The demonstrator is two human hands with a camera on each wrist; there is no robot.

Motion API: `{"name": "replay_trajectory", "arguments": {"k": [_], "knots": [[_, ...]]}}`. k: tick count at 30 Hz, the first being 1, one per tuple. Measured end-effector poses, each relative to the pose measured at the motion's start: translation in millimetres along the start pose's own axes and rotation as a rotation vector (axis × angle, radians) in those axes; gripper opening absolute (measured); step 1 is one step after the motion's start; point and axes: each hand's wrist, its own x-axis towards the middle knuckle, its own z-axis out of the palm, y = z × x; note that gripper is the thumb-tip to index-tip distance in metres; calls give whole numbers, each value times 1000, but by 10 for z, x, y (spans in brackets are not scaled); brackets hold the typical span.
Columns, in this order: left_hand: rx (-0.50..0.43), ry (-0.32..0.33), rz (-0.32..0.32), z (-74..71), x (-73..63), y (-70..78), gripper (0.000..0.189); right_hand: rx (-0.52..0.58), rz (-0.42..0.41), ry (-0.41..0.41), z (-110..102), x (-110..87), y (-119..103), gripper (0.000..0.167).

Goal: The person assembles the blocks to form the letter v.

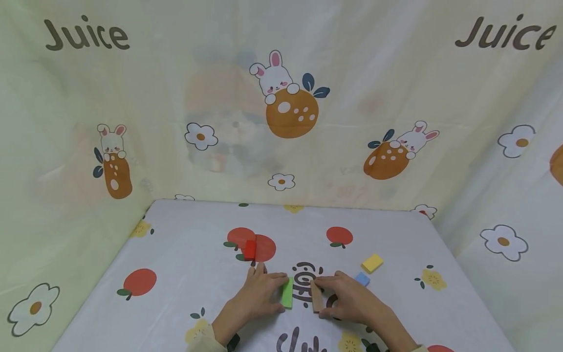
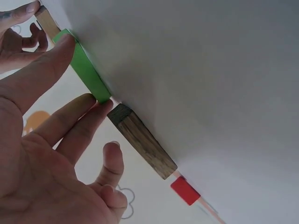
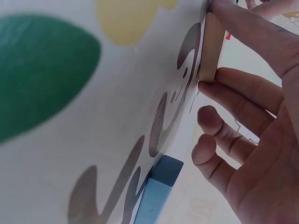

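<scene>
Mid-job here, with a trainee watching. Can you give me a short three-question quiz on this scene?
1. Multiple choice: what colour is the block pinched by the left hand? A) red B) green C) blue
2. True or false: the yellow block lies farther from the person than the blue block.
3. Open: which block shows in the left wrist view but cannot be seen in the head view?

Key:
1. B: it is the green block.
2. True.
3. The dark wooden block.
</scene>
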Motion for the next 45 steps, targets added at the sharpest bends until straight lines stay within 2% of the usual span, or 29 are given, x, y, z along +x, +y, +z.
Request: {"name": "replay_trajectory", "arguments": {"k": [9,21,29,38,45], "knots": [[1,10,-45,11,13,82,67,-4,10,8,-17,-11,-6,75],[-10,39,-142,23,33,235,64,-5,35,23,24,14,-1,77],[32,51,-134,47,73,279,63,-40,21,55,50,34,-6,76],[72,48,-136,81,98,328,62,-68,65,48,66,82,-52,75],[125,58,-129,62,101,357,61,-119,55,84,81,119,-82,74]]}}
